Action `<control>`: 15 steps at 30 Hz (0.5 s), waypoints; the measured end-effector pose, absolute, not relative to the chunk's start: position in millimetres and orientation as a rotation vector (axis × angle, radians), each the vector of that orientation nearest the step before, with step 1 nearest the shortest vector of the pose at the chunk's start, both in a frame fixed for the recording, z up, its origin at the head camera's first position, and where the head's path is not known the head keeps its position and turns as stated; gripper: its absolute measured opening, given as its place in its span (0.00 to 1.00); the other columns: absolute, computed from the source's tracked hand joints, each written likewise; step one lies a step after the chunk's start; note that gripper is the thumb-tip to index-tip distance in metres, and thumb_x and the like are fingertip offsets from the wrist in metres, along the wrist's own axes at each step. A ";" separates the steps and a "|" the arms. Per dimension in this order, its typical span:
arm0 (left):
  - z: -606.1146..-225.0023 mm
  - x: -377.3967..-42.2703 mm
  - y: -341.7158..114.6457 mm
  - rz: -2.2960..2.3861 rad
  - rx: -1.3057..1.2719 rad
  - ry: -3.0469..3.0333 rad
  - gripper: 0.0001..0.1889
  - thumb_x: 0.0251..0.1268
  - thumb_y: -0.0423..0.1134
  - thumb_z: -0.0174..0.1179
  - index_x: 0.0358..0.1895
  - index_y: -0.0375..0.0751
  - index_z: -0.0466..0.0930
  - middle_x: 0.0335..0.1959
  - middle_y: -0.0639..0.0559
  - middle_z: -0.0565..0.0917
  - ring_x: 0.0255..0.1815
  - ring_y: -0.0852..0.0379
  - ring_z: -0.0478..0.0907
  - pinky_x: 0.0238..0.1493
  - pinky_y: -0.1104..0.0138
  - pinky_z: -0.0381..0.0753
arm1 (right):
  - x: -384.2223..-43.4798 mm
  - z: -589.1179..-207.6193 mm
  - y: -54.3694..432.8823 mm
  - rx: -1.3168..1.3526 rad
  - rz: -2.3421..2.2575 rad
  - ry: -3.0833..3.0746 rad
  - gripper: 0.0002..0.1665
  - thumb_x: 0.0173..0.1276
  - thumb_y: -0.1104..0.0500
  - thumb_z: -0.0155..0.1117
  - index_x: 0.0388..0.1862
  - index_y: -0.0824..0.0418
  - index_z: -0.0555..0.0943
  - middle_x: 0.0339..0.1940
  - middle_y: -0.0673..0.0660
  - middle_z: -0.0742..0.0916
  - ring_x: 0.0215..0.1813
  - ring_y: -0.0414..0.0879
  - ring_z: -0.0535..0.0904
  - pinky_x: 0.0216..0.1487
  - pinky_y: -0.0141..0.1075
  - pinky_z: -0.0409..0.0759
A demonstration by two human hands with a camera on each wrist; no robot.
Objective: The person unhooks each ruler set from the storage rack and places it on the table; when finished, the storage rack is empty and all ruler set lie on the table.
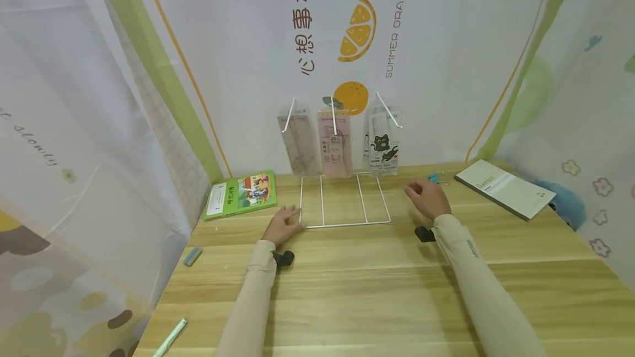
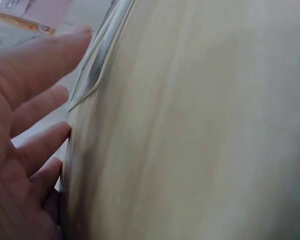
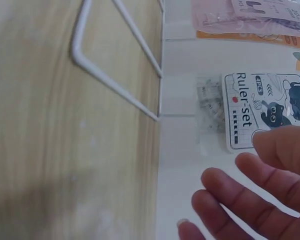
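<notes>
A white wire rack (image 1: 345,226) has its base lying on the wooden table, below three white hooks in front of the curtain. A grey pack (image 1: 301,147), a pink pack (image 1: 334,150) and a Ruler-set pack (image 1: 383,150) hang from the hooks; the last also shows in the right wrist view (image 3: 262,110). My left hand (image 1: 283,226) is at the base's front left corner, fingers extended; contact with the wire is unclear. Right of the base, my right hand (image 1: 429,198) hovers with loosely bent fingers (image 3: 230,192), holding nothing.
At the back left lies a green picture book (image 1: 243,194), and at the back right a pale Gambit notebook (image 1: 505,189). A blue binder clip (image 1: 434,178) is just behind my right hand. An eraser-like block (image 1: 192,256) and a light green pen (image 1: 171,337) lie by the left edge.
</notes>
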State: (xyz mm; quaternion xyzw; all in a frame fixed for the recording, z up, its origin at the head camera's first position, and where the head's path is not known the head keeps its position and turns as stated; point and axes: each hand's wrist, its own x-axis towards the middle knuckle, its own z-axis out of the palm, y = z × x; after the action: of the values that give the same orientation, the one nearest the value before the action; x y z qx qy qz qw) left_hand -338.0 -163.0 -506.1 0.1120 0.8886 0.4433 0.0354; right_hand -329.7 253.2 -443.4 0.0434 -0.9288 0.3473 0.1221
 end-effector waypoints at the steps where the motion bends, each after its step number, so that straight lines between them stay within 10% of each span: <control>1: -506.4 -338.6 -162.1 1.345 0.348 2.744 0.30 0.67 0.44 0.67 0.70 0.37 0.73 0.78 0.37 0.61 0.82 0.34 0.43 0.78 0.38 0.46 | -332.0 -442.1 252.2 0.131 1.025 -2.700 0.23 0.79 0.50 0.54 0.55 0.69 0.81 0.52 0.69 0.87 0.53 0.64 0.83 0.56 0.57 0.80; 15: -508.4 -337.7 -155.0 1.221 0.361 2.886 0.29 0.64 0.44 0.69 0.67 0.38 0.76 0.76 0.36 0.65 0.80 0.32 0.50 0.76 0.36 0.50 | -376.6 -401.2 232.8 0.199 1.415 -2.278 0.21 0.74 0.60 0.63 0.61 0.70 0.78 0.61 0.68 0.81 0.63 0.60 0.75 0.61 0.48 0.78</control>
State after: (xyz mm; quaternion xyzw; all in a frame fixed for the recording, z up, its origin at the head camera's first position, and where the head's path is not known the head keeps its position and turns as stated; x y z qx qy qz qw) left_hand -337.7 -155.0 -508.4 0.1144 0.9149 0.3870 -0.0065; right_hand -376.6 232.8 -401.2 0.0723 -0.8256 0.5128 0.2241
